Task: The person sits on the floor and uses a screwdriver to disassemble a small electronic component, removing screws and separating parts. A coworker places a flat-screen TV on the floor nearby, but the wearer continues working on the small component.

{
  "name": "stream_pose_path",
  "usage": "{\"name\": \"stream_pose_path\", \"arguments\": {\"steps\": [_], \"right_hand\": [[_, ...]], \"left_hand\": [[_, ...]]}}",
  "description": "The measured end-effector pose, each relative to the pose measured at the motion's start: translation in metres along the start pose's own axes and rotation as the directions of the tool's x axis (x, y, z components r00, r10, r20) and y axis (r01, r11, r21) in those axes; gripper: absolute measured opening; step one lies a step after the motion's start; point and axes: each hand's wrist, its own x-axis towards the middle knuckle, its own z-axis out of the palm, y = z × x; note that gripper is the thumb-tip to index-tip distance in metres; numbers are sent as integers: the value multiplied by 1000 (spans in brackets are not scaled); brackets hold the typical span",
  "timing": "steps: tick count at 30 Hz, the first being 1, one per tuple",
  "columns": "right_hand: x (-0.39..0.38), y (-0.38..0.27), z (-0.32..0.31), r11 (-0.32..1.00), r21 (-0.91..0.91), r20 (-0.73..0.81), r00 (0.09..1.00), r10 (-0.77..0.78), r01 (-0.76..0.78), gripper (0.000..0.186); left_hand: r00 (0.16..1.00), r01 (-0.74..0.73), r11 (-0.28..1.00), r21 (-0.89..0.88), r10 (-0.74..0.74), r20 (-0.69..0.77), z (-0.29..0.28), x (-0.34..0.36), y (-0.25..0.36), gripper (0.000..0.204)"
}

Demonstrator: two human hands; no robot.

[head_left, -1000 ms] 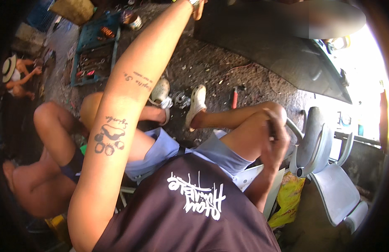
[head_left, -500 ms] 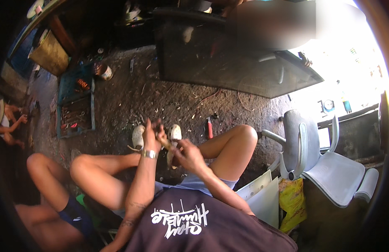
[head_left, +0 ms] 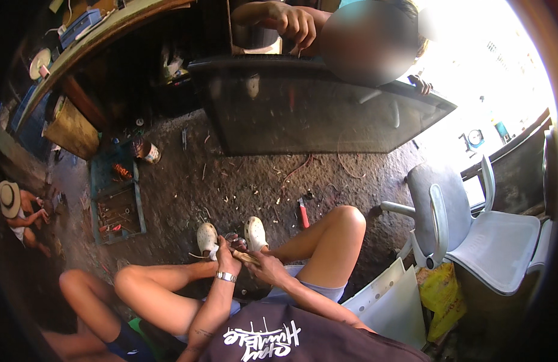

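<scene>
Between my knees, my left hand (head_left: pixel 228 257) is closed beside a small dark metallic object (head_left: pixel 236 240); exactly what it grips is hard to make out. My right hand (head_left: pixel 264 266) is closed on a tan wooden-looking handle (head_left: pixel 246 257), which angles across to the fingers of my left hand. My white perforated clogs (head_left: pixel 255 233) are behind the hands, and a red-handled tool (head_left: pixel 303 213) lies on the ground to their right.
A dark glass panel (head_left: pixel 303 120) stands ahead, a person's hand (head_left: pixel 291 24) above it. A blue crate of tools (head_left: pixel 140 214) and rusty bucket (head_left: pixel 74 127) are left, with a crouching person (head_left: pixel 25 217) and another's bare knee (head_left: pixel 74 283). A grey chair (head_left: pixel 496 247) stands right.
My raised left arm has come down between my knees, and my right hand has left the right knee to join it on the handle. The view has tilted up, showing more ahead.
</scene>
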Motion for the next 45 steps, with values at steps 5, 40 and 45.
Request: {"name": "stream_pose_path", "arguments": {"steps": [5,40,45], "right_hand": [[3,10,-3,1000,15,12,1000,-3,3,47],[15,-31,-7,940,246,210,959,188,-238,53],[19,-10,-7,929,343,159,983,90,-140,48]], "left_hand": [[1000,-31,996,86,31,1,0,2,-6,59],[998,-53,988,147,55,-9,-15,8,-20,66],[996,93,985,143,-91,-20,-8,-4,-21,57]]}}
